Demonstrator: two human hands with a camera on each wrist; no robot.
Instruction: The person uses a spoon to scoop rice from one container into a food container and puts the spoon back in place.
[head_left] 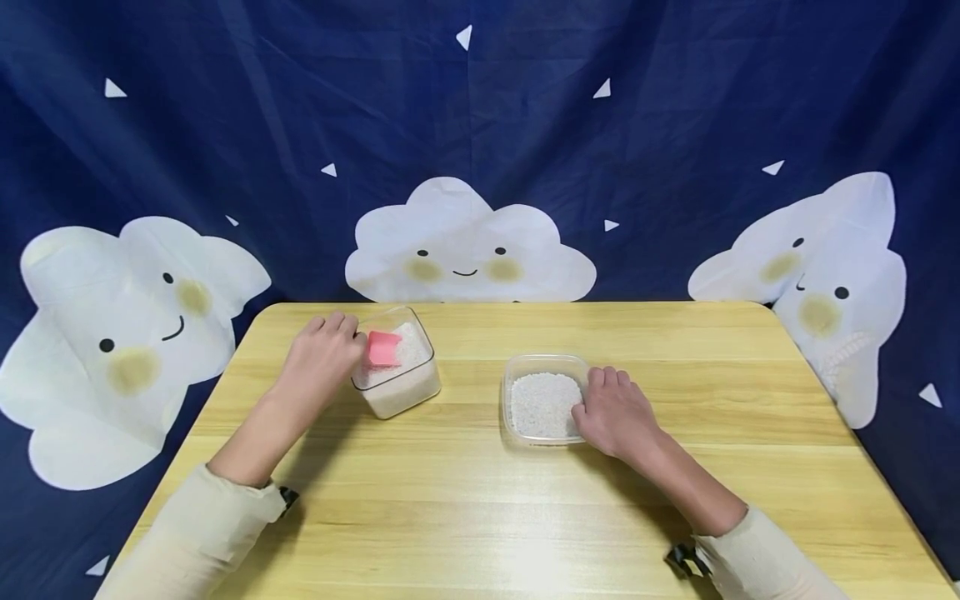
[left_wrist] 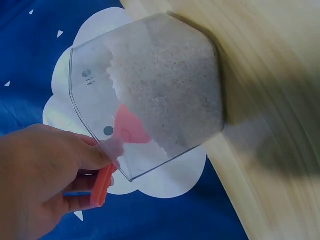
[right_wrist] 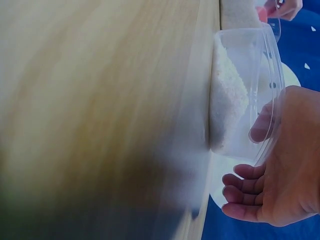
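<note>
My left hand (head_left: 322,348) holds the handle of a pink scoop (head_left: 383,350) at the left rim of a tall clear container (head_left: 408,394). The scoop's head lies inside, against the white grains, which look like rice; the left wrist view shows its handle (left_wrist: 102,185) reaching out over the rim. To the right stands a shallow clear plastic box (head_left: 540,361), also with white grains (head_left: 546,404) in it. My right hand (head_left: 618,414) grips this box by its right wall, the thumb inside the rim and the curled fingers outside.
Both containers stand on a light wooden table (head_left: 465,500) with rounded far corners. Behind it hangs a dark blue curtain (head_left: 525,100) printed with white clouds and small triangles. Bare tabletop lies between the two containers and in front of them.
</note>
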